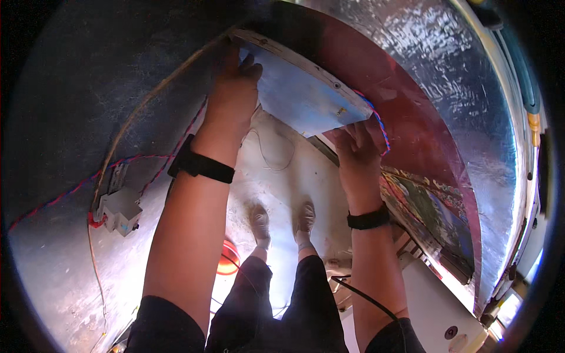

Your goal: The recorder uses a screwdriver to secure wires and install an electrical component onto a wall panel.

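Observation:
Overhead, I see a pale blue flat panel (300, 94) with a light, worn strip (306, 65) along its far edge, where screws or holes show. My left hand (238, 79) is raised to the panel's left end, its fingers curled over the edge and partly in shadow. Under the right corner, my right hand (358, 150) grips the lower edge with bent fingers; the thumb is mostly hidden. A red-and-blue twisted wire (381, 120) hangs by that corner, close to my right hand.
A white electrical box (120, 210) is on the left wall, near a brown cable (126, 126). A dark red curved panel (412, 117) and a shiny silver sheet (435, 53) fill the right. An orange-red round container (228, 259) sits on the floor; a white cabinet (435, 300) stands lower right.

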The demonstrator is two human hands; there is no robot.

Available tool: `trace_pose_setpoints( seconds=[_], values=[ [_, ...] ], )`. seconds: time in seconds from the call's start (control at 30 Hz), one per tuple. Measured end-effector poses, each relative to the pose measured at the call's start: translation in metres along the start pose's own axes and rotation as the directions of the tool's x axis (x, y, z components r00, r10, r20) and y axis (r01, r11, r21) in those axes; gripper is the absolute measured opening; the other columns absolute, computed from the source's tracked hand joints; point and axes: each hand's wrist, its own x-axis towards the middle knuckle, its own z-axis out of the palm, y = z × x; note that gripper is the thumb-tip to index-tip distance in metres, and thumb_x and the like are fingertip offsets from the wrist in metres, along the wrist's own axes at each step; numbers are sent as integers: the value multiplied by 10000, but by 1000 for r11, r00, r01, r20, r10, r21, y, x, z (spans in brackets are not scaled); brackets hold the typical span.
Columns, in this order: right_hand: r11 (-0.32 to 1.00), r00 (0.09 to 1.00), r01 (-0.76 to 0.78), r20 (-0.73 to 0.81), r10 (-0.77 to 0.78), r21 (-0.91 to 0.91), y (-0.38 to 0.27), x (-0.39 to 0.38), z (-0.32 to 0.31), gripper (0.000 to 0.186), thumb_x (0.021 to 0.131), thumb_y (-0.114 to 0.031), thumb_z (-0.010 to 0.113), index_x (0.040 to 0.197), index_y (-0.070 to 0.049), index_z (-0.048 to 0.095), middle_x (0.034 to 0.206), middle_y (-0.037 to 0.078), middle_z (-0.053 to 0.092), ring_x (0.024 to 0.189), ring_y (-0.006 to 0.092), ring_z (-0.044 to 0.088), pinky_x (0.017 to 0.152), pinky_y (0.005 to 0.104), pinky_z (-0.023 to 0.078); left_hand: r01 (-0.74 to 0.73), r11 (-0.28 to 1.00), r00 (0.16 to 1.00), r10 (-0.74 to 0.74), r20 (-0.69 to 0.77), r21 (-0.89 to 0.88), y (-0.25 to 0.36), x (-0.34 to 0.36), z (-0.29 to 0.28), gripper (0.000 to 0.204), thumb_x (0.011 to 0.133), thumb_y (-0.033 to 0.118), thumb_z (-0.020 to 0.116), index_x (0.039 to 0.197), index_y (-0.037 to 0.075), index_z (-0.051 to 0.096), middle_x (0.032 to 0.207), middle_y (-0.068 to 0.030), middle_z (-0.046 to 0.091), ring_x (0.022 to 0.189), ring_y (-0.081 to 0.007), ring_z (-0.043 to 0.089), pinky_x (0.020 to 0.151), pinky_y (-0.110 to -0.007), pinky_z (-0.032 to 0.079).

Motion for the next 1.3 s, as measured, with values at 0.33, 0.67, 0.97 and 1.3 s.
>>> trace_pose_setpoints(
  seconds=[0.33, 0.67, 0.97, 1.3],
  values=[
    [984, 990, 140, -51, -135, 113, 25, 1, 6, 279, 865, -122, 652, 1098, 8, 572, 1033, 192, 662, 962, 306, 656, 846, 377, 512, -168, 982, 986, 169, -1, 84, -15, 14, -7, 606, 831, -46, 564, 1415, 11, 410, 1401, -173, 480, 1234, -271, 518, 988, -345, 442],
    [982, 984, -159, 101, 149, 100, -1, -12, 4, 472, 928, -114, 552, 1379, -14, 458, 1261, 150, 603, 1077, 160, 589, 878, 286, 479, -2, 996, 997, 9, 72, -93, -6, -17, 6, 717, 825, -26, 528, 1491, 9, 264, 1496, -204, 373, 1365, -311, 411, 1011, -343, 443],
    [967, 988, -139, 98, 120, 215, 6, -9, 4, 479, 940, -181, 562, 1378, -17, 460, 1221, 116, 599, 946, 115, 562, 793, 260, 474, -99, 995, 994, 100, 39, -20, -5, -10, 10, 767, 833, -98, 565, 1506, 18, 217, 1560, -168, 242, 1377, -293, 375, 1038, -354, 435],
    [998, 998, -29, 52, 31, -49, 16, -9, 3, 316, 878, -85, 607, 1177, -11, 537, 1028, 156, 650, 999, 274, 638, 870, 367, 501, -288, 873, 953, 303, 26, 394, -11, -7, 21, 783, 791, -48, 483, 1512, -8, 180, 1547, -197, 290, 1421, -288, 325, 1047, -318, 396]
  ],
)
